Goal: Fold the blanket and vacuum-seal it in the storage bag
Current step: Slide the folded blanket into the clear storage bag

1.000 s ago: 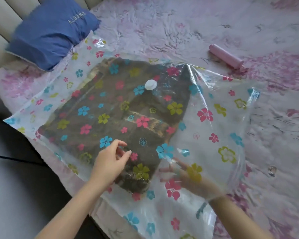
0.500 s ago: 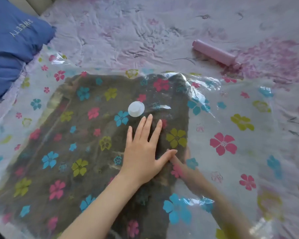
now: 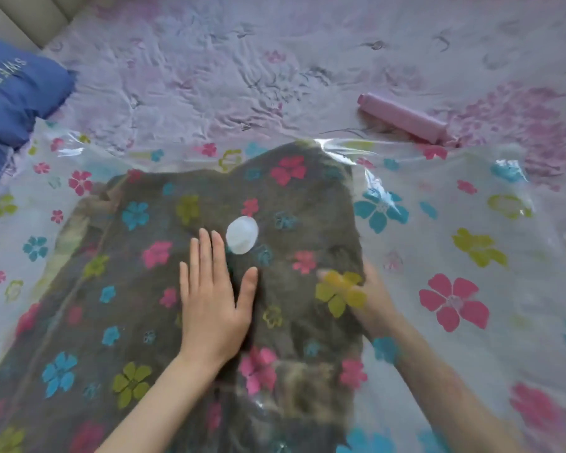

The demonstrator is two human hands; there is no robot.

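A folded dark brown blanket (image 3: pixel 177 322) lies inside a clear storage bag (image 3: pixel 471 289) printed with coloured flowers. A round white valve (image 3: pixel 241 234) sits on top of the bag over the blanket. My left hand (image 3: pixel 213 299) lies flat on the outside of the bag, fingers apart, just left of the valve. My right hand (image 3: pixel 363 299) is inside the bag, seen through the plastic, with its fingers against the blanket's right edge. Whether those fingers grip the blanket is blurred.
The bag is spread on a bed with a crinkled pink and white floral sheet (image 3: pixel 242 76). A pink cylindrical hand pump (image 3: pixel 402 120) lies beyond the bag at the right. A blue pillow (image 3: pixel 10 99) rests at the left.
The view has moved closer over the bag. My left hand slid from the blanket's near end up beside the valve and flattened. My right hand went deeper inside the bag along the blanket's right edge.
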